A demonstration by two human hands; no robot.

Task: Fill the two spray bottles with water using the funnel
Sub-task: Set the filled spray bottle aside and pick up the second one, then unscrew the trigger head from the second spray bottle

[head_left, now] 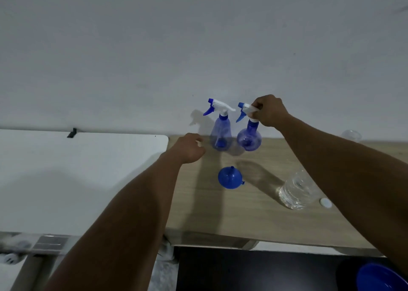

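On the counter (220,220), beyond the water bottle (295,191) and funnel (229,178), the tall spray bottle (220,134) and round spray bottle (249,136) stood capped by the wall, the right hand (270,110) fingers (256,114) gripping the round one's trigger head and the left hand (191,148) loosely curled and empty, so uncapping appeared in hand, next requiring a steadied body and an unscrewing twist.

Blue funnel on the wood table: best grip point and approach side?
Pinch the funnel by its narrow spout, coming straight down from above. It sits wide mouth down on the wooden table, spout up; the dome looks too broad to pinch. Rim tab on its right is a fallback.
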